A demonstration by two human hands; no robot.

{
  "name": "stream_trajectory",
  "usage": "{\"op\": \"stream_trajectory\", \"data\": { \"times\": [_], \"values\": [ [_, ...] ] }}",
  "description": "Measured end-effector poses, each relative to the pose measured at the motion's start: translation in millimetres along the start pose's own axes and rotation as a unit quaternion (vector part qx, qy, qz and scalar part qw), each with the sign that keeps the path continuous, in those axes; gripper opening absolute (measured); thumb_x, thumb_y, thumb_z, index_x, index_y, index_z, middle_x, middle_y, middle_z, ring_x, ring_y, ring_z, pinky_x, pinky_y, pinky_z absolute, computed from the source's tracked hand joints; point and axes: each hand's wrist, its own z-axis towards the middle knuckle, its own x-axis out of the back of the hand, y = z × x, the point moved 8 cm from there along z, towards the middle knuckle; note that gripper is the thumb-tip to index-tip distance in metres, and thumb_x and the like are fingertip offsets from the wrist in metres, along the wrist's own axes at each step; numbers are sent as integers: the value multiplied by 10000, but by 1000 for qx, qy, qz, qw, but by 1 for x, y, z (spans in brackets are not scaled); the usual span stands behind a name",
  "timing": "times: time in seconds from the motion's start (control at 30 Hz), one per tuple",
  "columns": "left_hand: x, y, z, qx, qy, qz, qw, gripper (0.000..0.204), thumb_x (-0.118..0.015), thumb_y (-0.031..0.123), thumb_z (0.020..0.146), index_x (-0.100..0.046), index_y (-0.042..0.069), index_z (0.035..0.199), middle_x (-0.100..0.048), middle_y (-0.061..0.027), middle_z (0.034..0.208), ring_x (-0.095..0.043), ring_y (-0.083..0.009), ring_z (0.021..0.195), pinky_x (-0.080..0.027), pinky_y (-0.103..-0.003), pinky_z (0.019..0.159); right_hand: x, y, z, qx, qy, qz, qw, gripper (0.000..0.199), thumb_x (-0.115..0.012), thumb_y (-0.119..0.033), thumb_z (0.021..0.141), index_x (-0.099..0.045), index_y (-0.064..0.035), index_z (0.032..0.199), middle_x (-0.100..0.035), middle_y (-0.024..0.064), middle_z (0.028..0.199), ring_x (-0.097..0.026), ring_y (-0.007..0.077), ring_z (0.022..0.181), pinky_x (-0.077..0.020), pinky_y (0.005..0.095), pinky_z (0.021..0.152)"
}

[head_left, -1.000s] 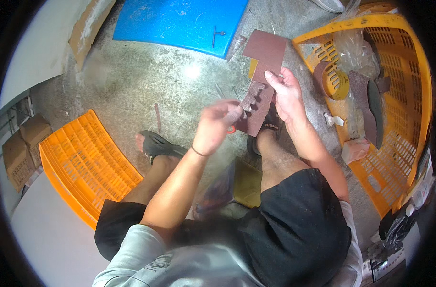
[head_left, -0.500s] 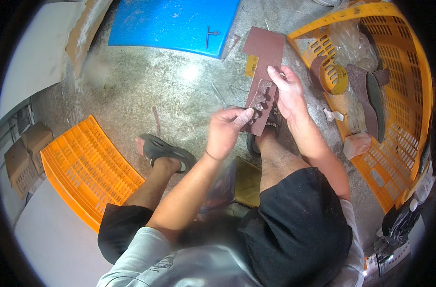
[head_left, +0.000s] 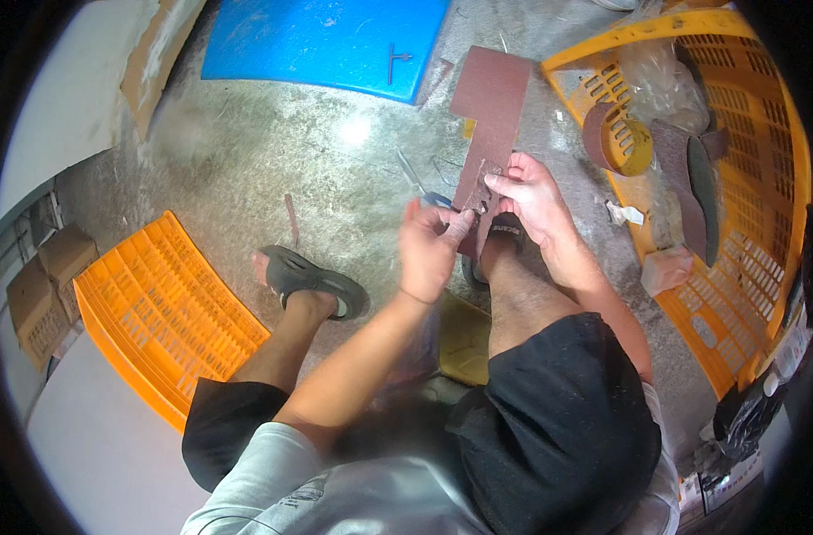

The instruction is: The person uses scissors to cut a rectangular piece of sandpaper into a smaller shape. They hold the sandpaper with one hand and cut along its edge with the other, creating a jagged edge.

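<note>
Black shorts (head_left: 558, 428), grey tee (head_left: 272, 481) w/ short sleeves, forearms bare. Dark sandals (head_left: 313, 278) on both feet. Thin band on left wrist (head_left: 412, 297); hands bare, no gloves.

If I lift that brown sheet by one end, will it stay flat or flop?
The brown sheet looks thin, so it would probably bend. Both the left hand and right hand grip its cut end, hinting it needs support. Likely light.
</note>
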Motion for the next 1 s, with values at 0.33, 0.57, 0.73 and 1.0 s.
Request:
{"op": "stream_trajectory", "data": {
  "times": [0.33, 0.57, 0.73, 1.0],
  "values": [
    [-7, -3, -4, 60, -174, -79, 980, 131, -686, 142, 920, -730, 25, 880, -688, -2, 784, -564, -65, 657, -436, -220, 621, 17, -19, -14, 121, 145, -161, 969, 268, -725, -127, 876, -568, -18, 1063, -641, 37, 871, -599, 111, 714, -487, 244, 569],
    [-14, -4, -8, 112, -161, -56, 979, 117, -699, 134, 911, -733, 23, 898, -683, -10, 776, -565, -69, 624, -439, -216, 576, 3, -22, -21, 48, 30, -234, 971, 174, -751, -127, 855, -609, -27, 861, -623, 15, 725, -511, 72, 514, -368, 216, 444],
    [-20, 7, -15, 118, -166, -141, 969, 121, -692, 108, 913, -723, -7, 929, -690, -20, 821, -577, -86, 648, -464, -229, 608, -3, -28, -20, 26, 49, -101, 993, 407, -752, -21, 793, -496, -20, 1110, -639, 60, 808, -541, 93, 528, -369, 214, 429],
    [-27, 32, -15, 125, -280, -261, 915, 193, -661, 33, 900, -703, -30, 1077, -701, -52, 988, -605, -113, 830, -487, -255, 798, 2, -42, -23, 92, 50, -124, 987, 406, -734, -1, 805, -492, -38, 1129, -631, 30, 814, -518, 62, 527, -357, 199, 420]
  ]
}}
